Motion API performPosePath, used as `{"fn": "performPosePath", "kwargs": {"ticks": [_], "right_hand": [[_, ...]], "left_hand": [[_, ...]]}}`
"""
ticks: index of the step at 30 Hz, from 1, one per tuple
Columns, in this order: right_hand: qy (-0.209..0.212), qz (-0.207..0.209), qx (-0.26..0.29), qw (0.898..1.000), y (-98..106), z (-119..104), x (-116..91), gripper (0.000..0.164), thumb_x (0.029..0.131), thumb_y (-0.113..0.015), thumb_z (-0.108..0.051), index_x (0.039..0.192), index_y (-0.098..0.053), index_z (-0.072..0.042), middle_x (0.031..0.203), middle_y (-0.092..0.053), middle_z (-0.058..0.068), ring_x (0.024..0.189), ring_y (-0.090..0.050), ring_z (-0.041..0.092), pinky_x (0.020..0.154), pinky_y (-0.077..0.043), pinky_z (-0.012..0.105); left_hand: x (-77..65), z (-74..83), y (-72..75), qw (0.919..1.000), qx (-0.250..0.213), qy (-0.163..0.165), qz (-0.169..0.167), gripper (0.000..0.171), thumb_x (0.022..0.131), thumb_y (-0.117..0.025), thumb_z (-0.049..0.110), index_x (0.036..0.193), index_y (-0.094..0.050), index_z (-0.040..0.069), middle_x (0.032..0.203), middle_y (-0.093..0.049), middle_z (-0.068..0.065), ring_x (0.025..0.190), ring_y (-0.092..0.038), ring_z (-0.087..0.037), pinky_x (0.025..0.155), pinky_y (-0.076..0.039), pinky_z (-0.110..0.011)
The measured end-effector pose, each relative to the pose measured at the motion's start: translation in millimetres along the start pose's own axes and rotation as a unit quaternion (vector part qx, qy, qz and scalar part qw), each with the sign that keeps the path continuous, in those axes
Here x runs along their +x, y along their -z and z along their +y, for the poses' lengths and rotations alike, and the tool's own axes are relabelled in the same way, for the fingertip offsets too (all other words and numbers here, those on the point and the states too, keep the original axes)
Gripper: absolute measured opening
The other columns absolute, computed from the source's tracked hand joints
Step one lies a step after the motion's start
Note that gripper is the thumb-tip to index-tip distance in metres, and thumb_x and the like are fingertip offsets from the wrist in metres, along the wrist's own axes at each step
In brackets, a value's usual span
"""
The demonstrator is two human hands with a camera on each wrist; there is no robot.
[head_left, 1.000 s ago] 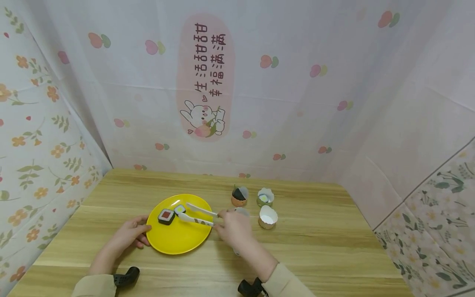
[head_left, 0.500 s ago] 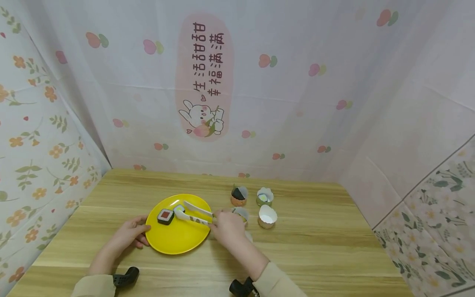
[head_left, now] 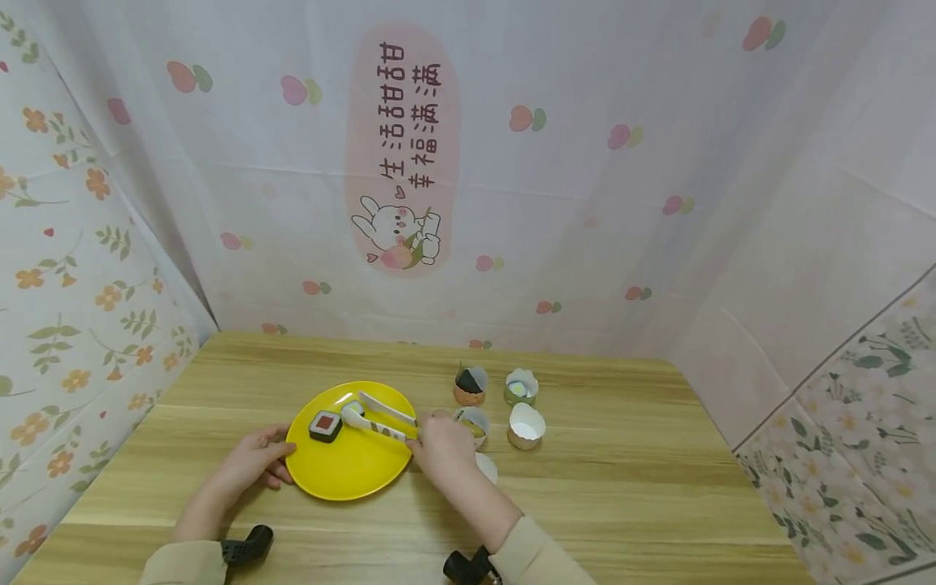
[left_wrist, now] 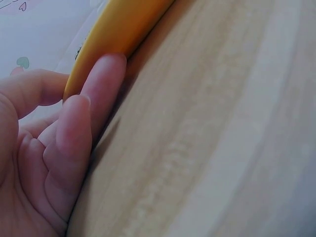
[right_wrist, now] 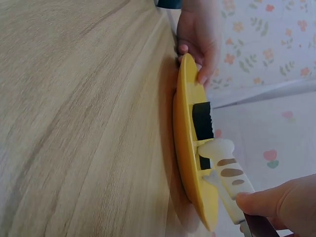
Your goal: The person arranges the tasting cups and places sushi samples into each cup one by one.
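My left hand [head_left: 252,461] grips the left rim of a yellow plate [head_left: 344,478], thumb on top and fingers underneath. On the plate lie a toy sushi roll with a red centre [head_left: 325,426] and a smaller sushi roll with a green centre [head_left: 354,407]. In my right hand [head_left: 448,451] is a pair of white tongs [head_left: 387,431], brown-striped in the right wrist view. Their two arms are spread, one either side of the smaller roll, and the near tip partly covers it. Whether the tips touch that roll, I cannot tell.
Right of the plate stand several small cups. An orange cup [head_left: 470,398] holds something dark, a green cup [head_left: 521,399] a sushi piece. A brown cup [head_left: 526,441] shows a white inside. One pale cup [head_left: 483,417] holds something yellow-green; another white cup [head_left: 487,466] is partly hidden by my right hand.
My right hand and the tongs have shifted a little left over the smaller roll, uncovering two cups behind the hand. The left hand and plate stay nearly still.
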State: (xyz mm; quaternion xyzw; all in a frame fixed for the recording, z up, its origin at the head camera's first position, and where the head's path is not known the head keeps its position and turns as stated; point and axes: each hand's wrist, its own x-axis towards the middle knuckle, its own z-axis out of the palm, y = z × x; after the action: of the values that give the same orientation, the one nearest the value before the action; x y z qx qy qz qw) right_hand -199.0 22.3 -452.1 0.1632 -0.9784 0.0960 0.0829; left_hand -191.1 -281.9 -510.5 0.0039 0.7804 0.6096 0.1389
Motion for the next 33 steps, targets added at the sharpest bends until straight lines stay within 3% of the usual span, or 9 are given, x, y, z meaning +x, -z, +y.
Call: {"fn": "performPosePath", "kwargs": {"ticks": [22,33], "right_hand": [[0.008,0.001,-0.015,1.0,-2.7,-2.7,-0.8,0.025,0.083,-0.075,-0.034,0.094,-0.072,-0.012,0.076,-0.056,-0.004,0.057,-0.051,0.011,0.046,-0.041,0.024],[0.015,0.009,-0.01,1.0,-3.3,-0.5,-3.6,0.023,0.083,-0.075,-0.033,0.093,-0.072,-0.013,0.079,-0.057,-0.004,0.056,-0.051,0.011,0.045,-0.04,0.023]], "left_hand": [[-0.9,0.7,-0.5,1.0,-0.003,-0.001,-0.001,0.058,0.1,-0.048,0.013,0.142,-0.021,-0.017,0.081,-0.064,-0.012,0.062,-0.064,-0.025,0.052,-0.054,-0.028],[-1.4,1.9,-0.8,1.0,-0.009,-0.003,0.0,0.058,0.1,-0.049,0.013,0.142,-0.022,-0.017,0.08,-0.064,-0.012,0.062,-0.064,-0.024,0.052,-0.054,-0.028]]}}
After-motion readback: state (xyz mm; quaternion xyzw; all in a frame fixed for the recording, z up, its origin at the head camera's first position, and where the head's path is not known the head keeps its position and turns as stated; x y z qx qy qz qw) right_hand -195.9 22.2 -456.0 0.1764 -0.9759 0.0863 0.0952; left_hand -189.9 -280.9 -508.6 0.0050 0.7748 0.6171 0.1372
